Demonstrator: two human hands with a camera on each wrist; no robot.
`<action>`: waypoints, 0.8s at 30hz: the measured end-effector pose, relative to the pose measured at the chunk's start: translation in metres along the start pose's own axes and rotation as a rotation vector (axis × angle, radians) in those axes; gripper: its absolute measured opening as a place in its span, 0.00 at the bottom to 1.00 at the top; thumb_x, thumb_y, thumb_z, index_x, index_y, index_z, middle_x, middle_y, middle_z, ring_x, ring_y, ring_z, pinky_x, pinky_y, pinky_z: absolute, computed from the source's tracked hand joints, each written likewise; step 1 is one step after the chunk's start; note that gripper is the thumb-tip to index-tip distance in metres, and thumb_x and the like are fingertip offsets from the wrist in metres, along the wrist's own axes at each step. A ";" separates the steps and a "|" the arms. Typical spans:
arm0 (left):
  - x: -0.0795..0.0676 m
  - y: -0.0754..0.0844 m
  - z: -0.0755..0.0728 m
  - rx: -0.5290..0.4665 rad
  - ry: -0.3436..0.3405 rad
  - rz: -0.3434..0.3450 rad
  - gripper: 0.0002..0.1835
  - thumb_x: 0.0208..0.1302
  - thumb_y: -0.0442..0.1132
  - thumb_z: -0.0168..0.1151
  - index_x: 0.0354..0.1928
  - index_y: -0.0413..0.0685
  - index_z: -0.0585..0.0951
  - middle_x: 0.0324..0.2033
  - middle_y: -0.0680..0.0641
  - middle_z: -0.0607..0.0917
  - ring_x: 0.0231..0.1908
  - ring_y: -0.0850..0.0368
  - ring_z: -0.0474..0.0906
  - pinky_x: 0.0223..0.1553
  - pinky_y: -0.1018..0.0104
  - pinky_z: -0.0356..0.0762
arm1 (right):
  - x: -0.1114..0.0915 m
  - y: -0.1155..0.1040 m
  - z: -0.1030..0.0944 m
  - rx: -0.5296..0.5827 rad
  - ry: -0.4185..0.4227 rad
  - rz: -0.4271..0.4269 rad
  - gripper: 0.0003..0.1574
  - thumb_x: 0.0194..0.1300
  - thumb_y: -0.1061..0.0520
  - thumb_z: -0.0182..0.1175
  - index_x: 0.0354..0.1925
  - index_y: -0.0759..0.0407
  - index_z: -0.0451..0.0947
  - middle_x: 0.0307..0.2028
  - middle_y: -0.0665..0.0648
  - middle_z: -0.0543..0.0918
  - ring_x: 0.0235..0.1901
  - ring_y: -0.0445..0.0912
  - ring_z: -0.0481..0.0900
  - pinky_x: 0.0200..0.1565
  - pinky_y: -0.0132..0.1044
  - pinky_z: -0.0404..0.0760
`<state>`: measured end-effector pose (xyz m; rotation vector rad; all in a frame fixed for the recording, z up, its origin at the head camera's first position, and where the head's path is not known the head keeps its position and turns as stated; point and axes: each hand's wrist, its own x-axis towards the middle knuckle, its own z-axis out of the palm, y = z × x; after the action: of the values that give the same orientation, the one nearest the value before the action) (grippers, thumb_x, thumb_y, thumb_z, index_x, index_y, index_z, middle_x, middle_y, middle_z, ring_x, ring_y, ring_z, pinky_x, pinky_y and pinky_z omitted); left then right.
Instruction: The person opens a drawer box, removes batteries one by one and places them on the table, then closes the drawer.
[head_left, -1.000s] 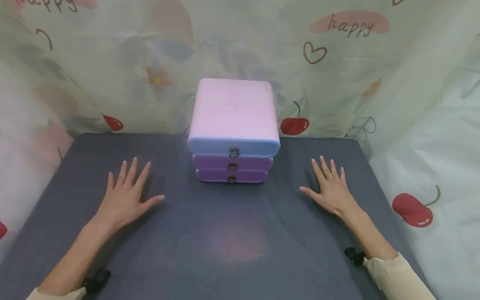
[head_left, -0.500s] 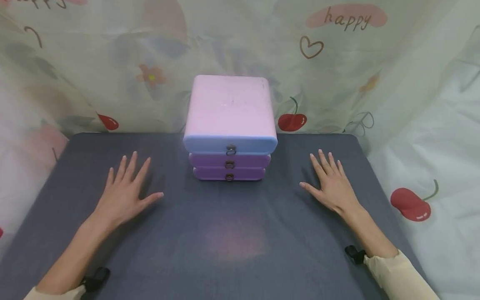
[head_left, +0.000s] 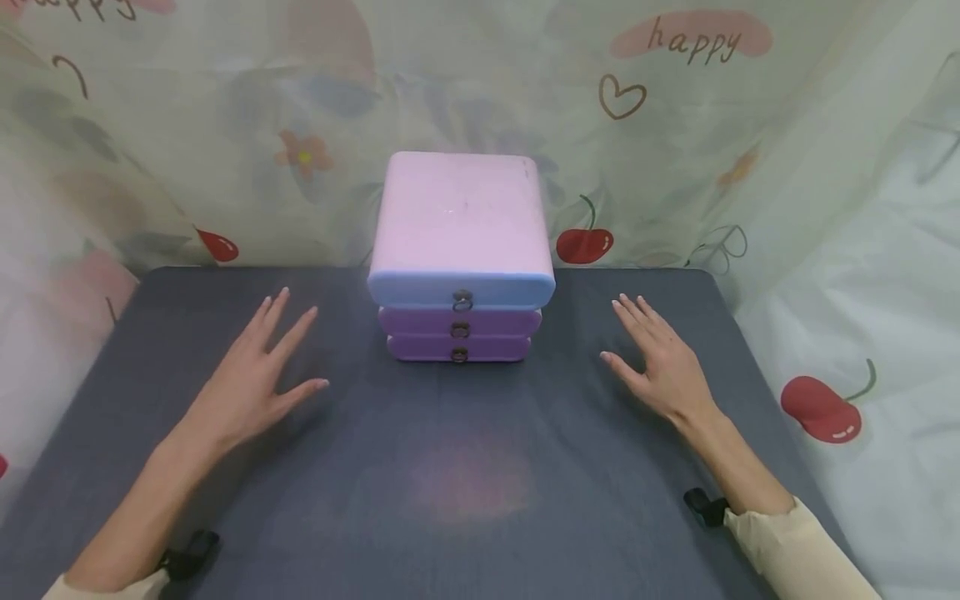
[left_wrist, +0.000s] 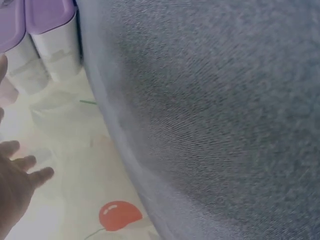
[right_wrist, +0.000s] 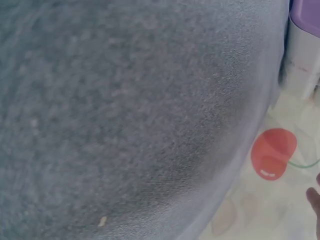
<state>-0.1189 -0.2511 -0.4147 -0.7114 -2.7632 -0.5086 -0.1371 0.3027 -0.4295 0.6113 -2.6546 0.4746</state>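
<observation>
Here, left hand [head_left: 251, 383] and right hand [head_left: 663, 367] over the grey table [head_left: 465, 483], fingers spread and straight, holding nothing. Between and beyond them, the drawer box [head_left: 461, 250] stands at the table's far edge: pink top, three ring-pull drawers shut. Printed curtain [head_left: 675, 125] behind.

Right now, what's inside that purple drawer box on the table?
Unknown: all three drawers of the drawer box are closed, hiding any contents. Only their ring pulls show.
</observation>
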 end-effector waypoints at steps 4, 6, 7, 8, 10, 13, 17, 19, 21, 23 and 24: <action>0.002 0.002 -0.005 -0.028 0.035 0.054 0.55 0.49 0.48 0.80 0.77 0.56 0.58 0.78 0.43 0.46 0.75 0.36 0.46 0.62 0.30 0.60 | 0.003 -0.003 -0.001 0.019 0.093 -0.087 0.42 0.63 0.44 0.65 0.72 0.55 0.67 0.68 0.57 0.72 0.68 0.55 0.68 0.66 0.51 0.66; 0.003 0.003 -0.007 -0.039 0.044 0.081 0.55 0.49 0.48 0.79 0.77 0.56 0.58 0.78 0.43 0.47 0.75 0.37 0.48 0.63 0.32 0.61 | 0.004 -0.004 -0.001 0.029 0.130 -0.122 0.39 0.67 0.40 0.61 0.71 0.55 0.69 0.66 0.57 0.75 0.65 0.55 0.72 0.65 0.49 0.68; 0.003 0.004 -0.008 -0.043 0.047 0.090 0.54 0.50 0.49 0.79 0.77 0.57 0.58 0.78 0.44 0.48 0.74 0.38 0.49 0.63 0.33 0.61 | 0.004 -0.005 -0.002 0.038 0.145 -0.135 0.38 0.69 0.38 0.58 0.70 0.54 0.69 0.65 0.57 0.76 0.63 0.55 0.73 0.65 0.48 0.69; 0.004 0.005 -0.009 -0.049 0.053 0.099 0.53 0.51 0.49 0.78 0.77 0.58 0.59 0.78 0.45 0.48 0.74 0.38 0.51 0.63 0.34 0.62 | 0.005 -0.006 -0.002 0.046 0.160 -0.148 0.38 0.70 0.36 0.55 0.70 0.53 0.70 0.64 0.57 0.77 0.62 0.54 0.74 0.64 0.48 0.70; 0.005 0.007 -0.012 -0.064 0.062 0.114 0.50 0.54 0.52 0.75 0.77 0.58 0.60 0.78 0.46 0.49 0.73 0.39 0.54 0.63 0.36 0.63 | 0.006 -0.009 -0.002 0.060 0.181 -0.167 0.37 0.72 0.34 0.51 0.70 0.51 0.70 0.62 0.56 0.79 0.59 0.54 0.76 0.62 0.47 0.72; 0.007 0.011 -0.015 -0.099 0.083 0.122 0.46 0.56 0.51 0.74 0.75 0.58 0.64 0.77 0.48 0.52 0.72 0.40 0.57 0.64 0.39 0.64 | 0.010 -0.014 -0.003 0.100 0.210 -0.196 0.35 0.72 0.35 0.52 0.68 0.52 0.73 0.59 0.55 0.81 0.54 0.53 0.79 0.57 0.48 0.75; 0.010 0.018 -0.019 -0.158 0.110 0.127 0.48 0.50 0.43 0.78 0.74 0.58 0.66 0.77 0.49 0.56 0.71 0.42 0.58 0.65 0.43 0.63 | 0.014 -0.024 -0.005 0.162 0.229 -0.221 0.32 0.72 0.38 0.55 0.64 0.55 0.76 0.55 0.55 0.84 0.49 0.52 0.82 0.53 0.43 0.77; 0.012 0.021 -0.020 -0.185 0.121 0.125 0.49 0.47 0.40 0.80 0.73 0.57 0.67 0.76 0.49 0.57 0.71 0.44 0.60 0.64 0.45 0.65 | 0.017 -0.029 -0.007 0.205 0.231 -0.233 0.30 0.70 0.43 0.59 0.64 0.57 0.77 0.54 0.54 0.84 0.48 0.51 0.82 0.54 0.37 0.76; 0.013 0.024 -0.022 -0.208 0.130 0.122 0.49 0.47 0.39 0.80 0.73 0.56 0.68 0.76 0.50 0.58 0.70 0.46 0.61 0.64 0.49 0.67 | 0.019 -0.035 -0.009 0.247 0.240 -0.246 0.29 0.69 0.46 0.61 0.63 0.58 0.77 0.53 0.54 0.85 0.47 0.51 0.82 0.55 0.32 0.74; 0.014 0.026 -0.023 -0.233 0.138 0.118 0.48 0.47 0.38 0.80 0.73 0.55 0.68 0.75 0.50 0.60 0.70 0.47 0.63 0.64 0.55 0.67 | 0.022 -0.040 -0.010 0.297 0.251 -0.262 0.28 0.68 0.49 0.62 0.62 0.60 0.78 0.52 0.55 0.85 0.45 0.51 0.82 0.56 0.30 0.73; 0.015 0.026 -0.023 -0.247 0.146 0.122 0.47 0.48 0.38 0.79 0.72 0.55 0.69 0.75 0.50 0.61 0.69 0.47 0.64 0.64 0.58 0.67 | 0.023 -0.043 -0.011 0.319 0.256 -0.265 0.28 0.68 0.49 0.62 0.62 0.60 0.78 0.51 0.55 0.86 0.44 0.52 0.83 0.55 0.29 0.73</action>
<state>-0.1148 -0.2322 -0.3822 -0.8533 -2.5290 -0.8498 -0.1333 0.2622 -0.4001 0.9149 -2.2322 0.8420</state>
